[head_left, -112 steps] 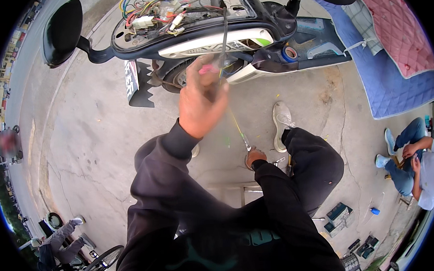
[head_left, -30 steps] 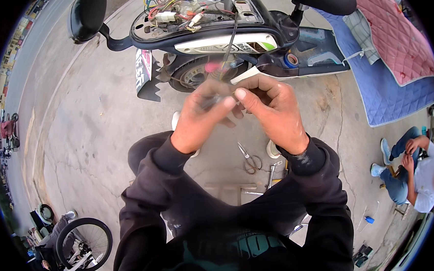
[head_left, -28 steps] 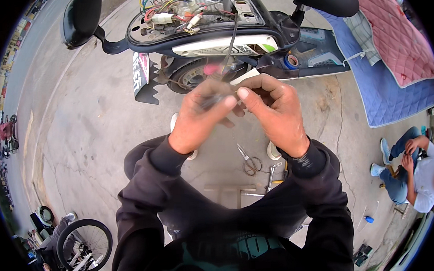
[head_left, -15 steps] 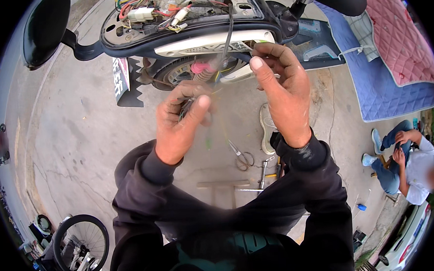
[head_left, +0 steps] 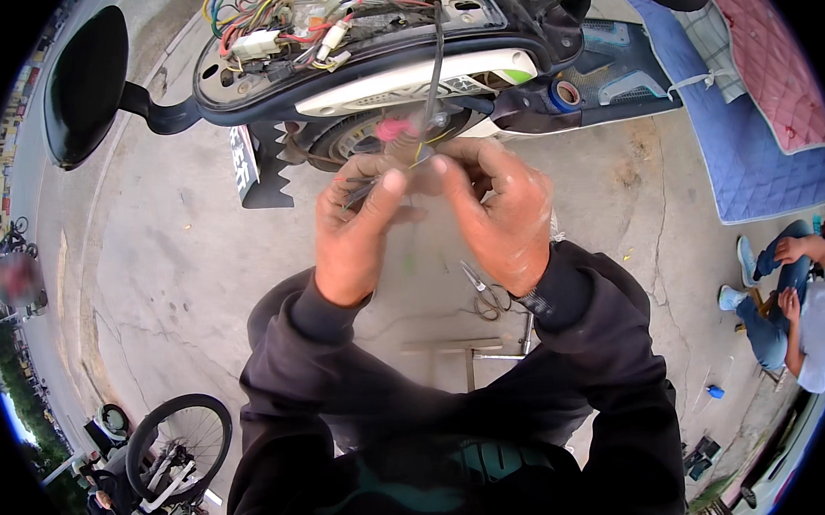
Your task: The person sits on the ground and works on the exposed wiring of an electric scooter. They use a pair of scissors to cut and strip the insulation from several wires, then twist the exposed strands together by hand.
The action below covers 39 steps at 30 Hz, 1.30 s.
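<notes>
My left hand [head_left: 350, 228] is closed, its thumb and fingers pinching several thin wires [head_left: 361, 191]. Close beside it, my right hand [head_left: 503, 211] pinches at the same bundle, the thumb tip by a yellow wire [head_left: 418, 155]. Exactly what lies between the right fingertips is blurred. From the opened front of a scooter [head_left: 413, 85], a black cable [head_left: 436, 65] hangs down toward both hands. Coloured wires and white connectors [head_left: 257, 46] lie exposed on top of the scooter. Behind the hands show its wheel [head_left: 346, 142] and a blurred pink part [head_left: 394, 128].
Scissors [head_left: 485, 293] and a metal wrench [head_left: 527, 335] lie on the ground below my right hand. A tape roll [head_left: 565, 96] rests on the scooter's footboard. Blue quilted cloth [head_left: 744, 179] hangs at the right; a seated person [head_left: 788, 303] is beyond. A bicycle wheel [head_left: 180, 447] stands lower left.
My right hand has moved left and down, bringing its fingertips up to the wires by my left hand. The tape roll has come into sight. The whole view has shifted slightly.
</notes>
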Available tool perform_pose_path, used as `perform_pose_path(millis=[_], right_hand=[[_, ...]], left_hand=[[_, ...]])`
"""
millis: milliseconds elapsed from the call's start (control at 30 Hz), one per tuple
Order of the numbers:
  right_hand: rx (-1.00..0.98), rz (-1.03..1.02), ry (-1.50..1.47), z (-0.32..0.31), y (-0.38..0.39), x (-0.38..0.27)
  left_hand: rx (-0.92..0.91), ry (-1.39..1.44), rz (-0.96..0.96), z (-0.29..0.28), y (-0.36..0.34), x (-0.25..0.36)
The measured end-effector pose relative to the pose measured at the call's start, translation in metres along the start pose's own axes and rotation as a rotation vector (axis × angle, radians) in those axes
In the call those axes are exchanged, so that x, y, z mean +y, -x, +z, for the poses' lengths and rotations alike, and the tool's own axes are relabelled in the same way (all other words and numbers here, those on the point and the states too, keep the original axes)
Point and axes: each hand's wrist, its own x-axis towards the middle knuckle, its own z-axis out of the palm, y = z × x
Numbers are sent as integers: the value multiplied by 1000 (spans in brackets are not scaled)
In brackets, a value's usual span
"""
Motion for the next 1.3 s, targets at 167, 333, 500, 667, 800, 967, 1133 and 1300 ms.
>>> perform_pose_path(millis=[167,333,500,667,800,967,1133,1300], right_hand=[[-93,309,-184,-5,-7,10],[-60,182,-159,-6,-12,14],[47,-165,146,-10,-15,5],[98,-422,378,-11,-20,12],[114,-468,546,-18,-13,2],[-37,-14,173,-14,-1,-6],[-201,409,-285,-12,1,-6],[-252,530,-582,-10,0,3]], left_hand=[[-20,60,7,-2,1,1],[-30,41,20,-1,-1,-3],[-46,-39,66,1,0,-4],[-36,-58,64,3,-2,-3],[-46,-98,127,5,-1,-5],[-49,-147,170,7,0,-7],[-15,-216,237,7,-1,-10],[-7,-256,227,8,-3,-11]])
